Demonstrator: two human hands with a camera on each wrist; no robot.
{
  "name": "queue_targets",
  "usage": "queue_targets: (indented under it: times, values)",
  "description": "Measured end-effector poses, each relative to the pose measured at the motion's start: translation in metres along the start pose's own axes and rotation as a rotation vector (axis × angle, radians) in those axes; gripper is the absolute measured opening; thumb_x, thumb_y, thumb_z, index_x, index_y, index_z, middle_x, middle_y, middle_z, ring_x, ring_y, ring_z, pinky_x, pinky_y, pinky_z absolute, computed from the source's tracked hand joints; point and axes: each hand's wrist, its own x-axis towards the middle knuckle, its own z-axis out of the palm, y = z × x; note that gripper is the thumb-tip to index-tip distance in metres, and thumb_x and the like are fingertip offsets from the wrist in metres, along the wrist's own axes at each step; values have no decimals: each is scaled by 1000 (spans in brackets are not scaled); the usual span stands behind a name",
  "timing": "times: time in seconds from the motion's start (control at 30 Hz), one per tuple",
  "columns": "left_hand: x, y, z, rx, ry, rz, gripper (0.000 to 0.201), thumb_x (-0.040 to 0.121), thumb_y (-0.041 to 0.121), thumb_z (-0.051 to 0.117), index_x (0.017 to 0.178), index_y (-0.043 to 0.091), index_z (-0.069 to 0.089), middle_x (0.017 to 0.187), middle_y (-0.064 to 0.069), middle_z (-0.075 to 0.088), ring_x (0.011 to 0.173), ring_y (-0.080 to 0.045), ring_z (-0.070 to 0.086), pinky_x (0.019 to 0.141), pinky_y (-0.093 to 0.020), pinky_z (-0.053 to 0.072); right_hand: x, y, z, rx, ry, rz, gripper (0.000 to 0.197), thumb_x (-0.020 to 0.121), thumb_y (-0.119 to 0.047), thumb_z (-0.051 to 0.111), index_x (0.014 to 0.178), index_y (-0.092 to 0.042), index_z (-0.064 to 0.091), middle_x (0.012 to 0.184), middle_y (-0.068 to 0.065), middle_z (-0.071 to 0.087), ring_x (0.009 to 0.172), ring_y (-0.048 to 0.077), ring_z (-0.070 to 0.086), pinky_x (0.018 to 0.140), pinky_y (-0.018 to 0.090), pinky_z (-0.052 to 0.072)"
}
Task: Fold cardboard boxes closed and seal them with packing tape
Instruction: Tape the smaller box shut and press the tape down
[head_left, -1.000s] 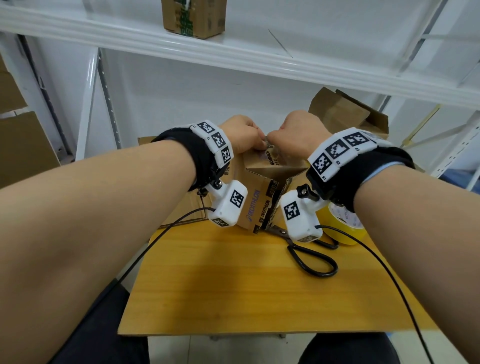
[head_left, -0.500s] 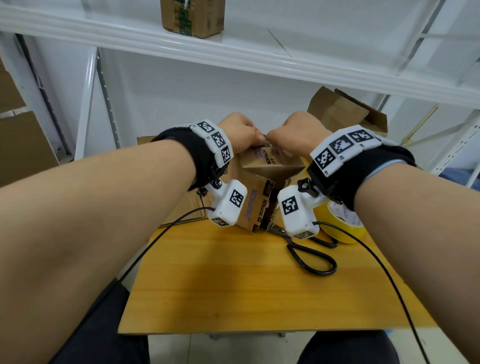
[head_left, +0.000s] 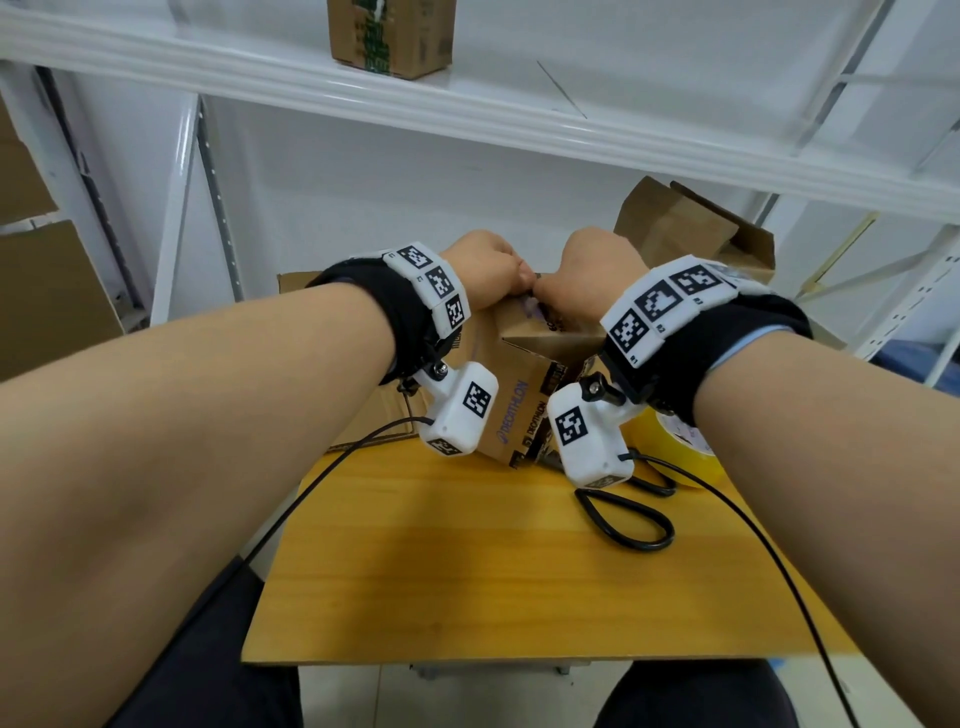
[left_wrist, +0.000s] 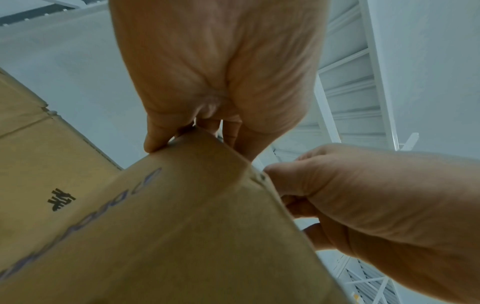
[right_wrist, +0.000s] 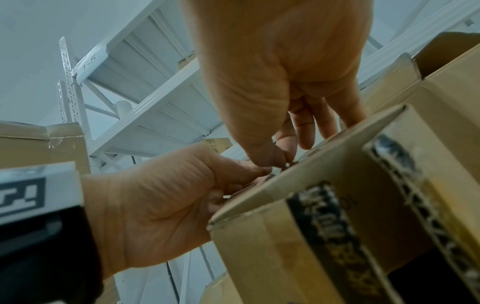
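While your left hand (head_left: 485, 278) pinches the box (head_left: 524, 387) top edge, your right hand (head_left: 597, 275) at 3 o'clock pinches it too.

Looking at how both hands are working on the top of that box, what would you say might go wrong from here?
1. Both hands, left hand and right hand, pinch at the top edge of the box, which stands tilted on a corner; it may slip or tip.
2. The scissors lie right below the right wrist, where the dangling cable might snag them.
3. The tape roll sits half hidden behind that forearm, so it could get knocked.
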Motion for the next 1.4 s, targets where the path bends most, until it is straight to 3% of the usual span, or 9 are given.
queue_targets:
  times: [0.1, 0.2, 0.5, 0.67, 0.87, 1.07, 1.2, 1.27, 1.4]
  values:
    - [-2, -1, 0, -30, -3, 3, 11, 84, 3, 64, 89, 9, 73, 98, -9, 72, 93, -20, 66, 91, -34, 55, -1, 1, 1, 20, 10, 7, 46, 96, -34, 60, 61, -12, 39, 62, 3, 42, 54, 15, 40, 48, 28, 30]
    - [-2, -1, 0, -75, -12, -4, 19, 81, -1, 64, 77, 17, 69, 94, -7, 73, 97, -23, 68, 92, -38, 55, -1, 3, 2, 31, 12, 17, 46, 94, -35, 62, 60, -12, 41, 60, 3, 43, 54, 16, 42, 48, 28, 32]
    - [0, 1, 0, -70, -23, -3, 18, 81, -1, 67, 81, 18, 69, 86, 1, 69, 95, -20, 66, 90, -34, 55, 2, 4, 1, -14, 13, 22, 45, 95, -35, 62, 62, -12, 42, 63, 3, 43, 56, 16, 42, 48, 28, 33]
    - [-1, 0, 1, -60, -18, -4, 18, 82, 0, 66, 94, 12, 73, 93, -2, 71, 91, -17, 65, 85, -29, 54, 4, 2, 1, -51, 23, -3, 44, 95, -35, 64, 65, -12, 40, 66, 3, 43, 68, 21, 50, 58, 31, 37]
    - [-3, 0, 2, -50, 0, 17, 8, 87, 8, 68, 87, 16, 69, 81, 3, 67, 74, -5, 60, 62, -16, 45, 4, 0, -1, -53, 7, -17, 45, 94, -36, 65, 65, -12, 40, 67, 2, 43, 72, 21, 51, 59, 30, 37]
    - [1, 1, 3, 57, 18, 44, 18, 95, 13, 58, 80, 23, 59, 80, 8, 59, 75, -6, 54, 59, -15, 41, 7, 5, 2, 8, -13, 5, 41, 92, -27, 65, 63, -12, 40, 64, 3, 42, 66, 22, 47, 49, 28, 32]
    - [1, 1, 3, 10, 0, 13, 16, 89, 9, 63, 97, 22, 59, 98, 1, 64, 90, -13, 60, 74, -25, 51, 6, 8, 0, 99, -31, 9, 22, 91, -24, 65, 79, -7, 61, 70, 6, 53, 71, 24, 53, 62, 31, 44]
    - [-1, 1, 3, 2, -11, 20, 18, 87, 9, 66, 100, 21, 63, 90, 5, 62, 82, -8, 58, 64, -20, 47, 5, 9, 2, 171, -30, 9, 21, 92, -22, 63, 86, -2, 67, 82, 12, 64, 79, 27, 62, 70, 35, 51]
    - [-1, 1, 3, -27, 28, 7, 8, 87, 11, 67, 85, 18, 67, 80, 5, 67, 74, -8, 61, 57, -18, 45, 0, 15, 3, 381, 22, 49, 21, 92, -16, 58, 86, -2, 72, 87, 13, 72, 85, 28, 69, 78, 38, 58]
